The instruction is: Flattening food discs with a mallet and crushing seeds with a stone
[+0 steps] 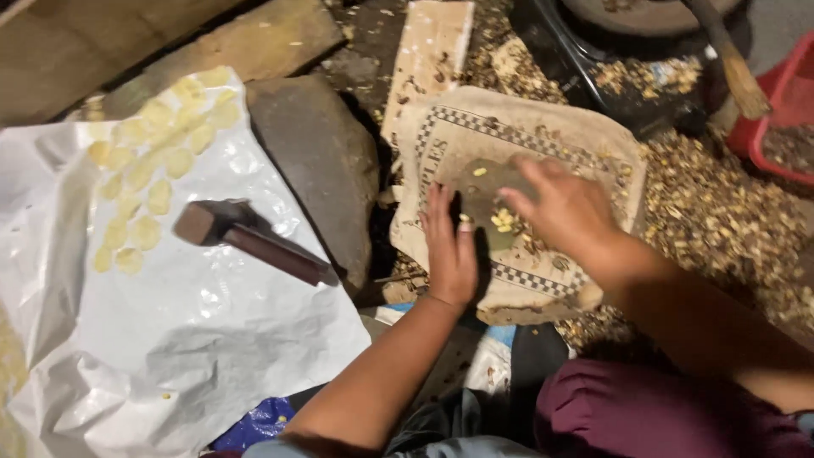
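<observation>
Burlap sacking [543, 136] carries a small flat stone [492, 191] with a few yellow kernels [504, 220] on it, its long axis running away from you. Your left hand [449, 250] lies flat, fingers straight, along the stone's left edge. Your right hand [564, 212] hovers over it, fingers loosely spread, gripping nothing. A hammer [250, 237] rests on white plastic sheet [212, 331] beside flattened yellow pieces [148, 182]; a large grey stone [318, 165] stands between.

Coarse woven burlap sack [543, 161], glossy crinkled white plastic sheet [212, 322], rough matt stone [318, 161]
</observation>
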